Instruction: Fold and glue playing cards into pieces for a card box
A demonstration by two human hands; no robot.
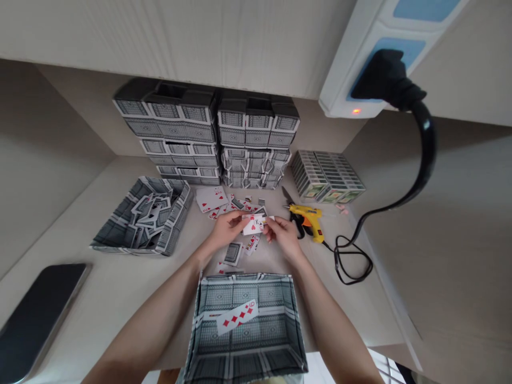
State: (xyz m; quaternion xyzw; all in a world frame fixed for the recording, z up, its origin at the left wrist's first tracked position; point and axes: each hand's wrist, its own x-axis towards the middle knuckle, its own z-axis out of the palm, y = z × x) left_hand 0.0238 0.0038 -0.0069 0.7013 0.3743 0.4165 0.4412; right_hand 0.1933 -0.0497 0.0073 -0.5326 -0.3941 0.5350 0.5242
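Between my two hands, above the middle of the table, are playing cards (252,226) with red hearts and a K showing. My left hand (229,228) pinches their left side. At their right side, my right hand (283,234) has its fingers closed on a card's edge. Loose playing cards (212,198) lie beyond my hands, and a few more, one face-down card (232,254) among them, lie nearer. Close to me, between my forearms, stands an open box made of playing cards (272,290). A cut strip of a diamond card (239,317) lies inside it.
At left, a card-made tray (176,234) holds many folded cards; a dark phone (40,314) lies nearer. Stacked card boxes (176,125) stand behind. Right are a yellow glue gun (310,217), its looped cable (356,280), scissors (296,221), card packs (328,176) and an overhead power strip (340,80).
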